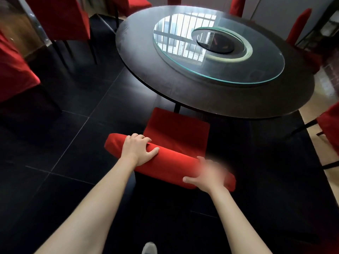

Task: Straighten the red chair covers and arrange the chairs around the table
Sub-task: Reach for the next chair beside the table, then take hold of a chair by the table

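Red-covered chair [176, 136] stands just beside near edge of round dark table [150, 74], seat facing table, front edge at the rim. Left hand [137, 150] grips top of backrest, fingers curled over the cover. Right hand [205, 176] on same backrest top, further right; fingers blurred, grip cannot be told. Glass turntable [256, 74] sits on table. More red chairs around: upper left [60, 17], far right [299, 26]. Floor: dark tiles [64, 125].

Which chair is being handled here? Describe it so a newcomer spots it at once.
Start at the round dark table with the glass turntable. At its near edge stands the red-covered chair. Unlike other chairs, both hands, left hand and right hand, grip its backrest top.
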A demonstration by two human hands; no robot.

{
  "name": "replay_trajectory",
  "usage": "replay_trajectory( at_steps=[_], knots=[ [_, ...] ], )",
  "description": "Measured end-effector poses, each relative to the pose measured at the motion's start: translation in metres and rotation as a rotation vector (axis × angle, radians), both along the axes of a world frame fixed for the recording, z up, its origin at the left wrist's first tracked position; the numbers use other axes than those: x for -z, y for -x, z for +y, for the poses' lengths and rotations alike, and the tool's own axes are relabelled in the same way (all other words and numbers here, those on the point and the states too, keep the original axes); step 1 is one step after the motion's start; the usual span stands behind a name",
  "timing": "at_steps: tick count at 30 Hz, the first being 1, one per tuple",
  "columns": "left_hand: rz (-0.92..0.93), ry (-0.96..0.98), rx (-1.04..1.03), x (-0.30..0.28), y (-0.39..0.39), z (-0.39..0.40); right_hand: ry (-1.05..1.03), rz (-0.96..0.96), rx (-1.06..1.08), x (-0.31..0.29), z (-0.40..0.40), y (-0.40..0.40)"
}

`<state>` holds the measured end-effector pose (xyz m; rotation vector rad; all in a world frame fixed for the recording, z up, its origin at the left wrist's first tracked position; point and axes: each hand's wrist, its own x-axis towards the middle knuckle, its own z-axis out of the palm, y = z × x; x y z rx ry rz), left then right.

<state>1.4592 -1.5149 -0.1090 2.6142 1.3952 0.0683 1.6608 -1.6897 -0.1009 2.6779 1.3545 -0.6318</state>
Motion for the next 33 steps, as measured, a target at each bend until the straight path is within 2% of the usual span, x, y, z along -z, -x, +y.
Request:
replay_trajectory(
  at_steps=[5,14,21,25,33],
  knots=[
    [-0.107,-0.021,-0.153,-0.015,0.040,0.014,-0.105,0.129,-0.126,-0.011,0.031,0.021],
    [-0.115,-0.138,-0.437,-0.066,0.161,0.065,-0.231,0.126,-0.457,-0.048,0.149,0.110],
    [-0.133,-0.234,-0.614,-0.103,0.282,0.120,-0.286,0.093,-0.656,-0.075,0.250,0.210],
    [-0.216,-0.244,-0.711,-0.116,0.352,0.157,-0.299,0.117,-0.728,-0.087,0.308,0.278],
    [-0.334,-0.253,-0.798,-0.130,0.461,0.227,-0.336,0.222,-0.792,-0.110,0.409,0.401]
  ],
)
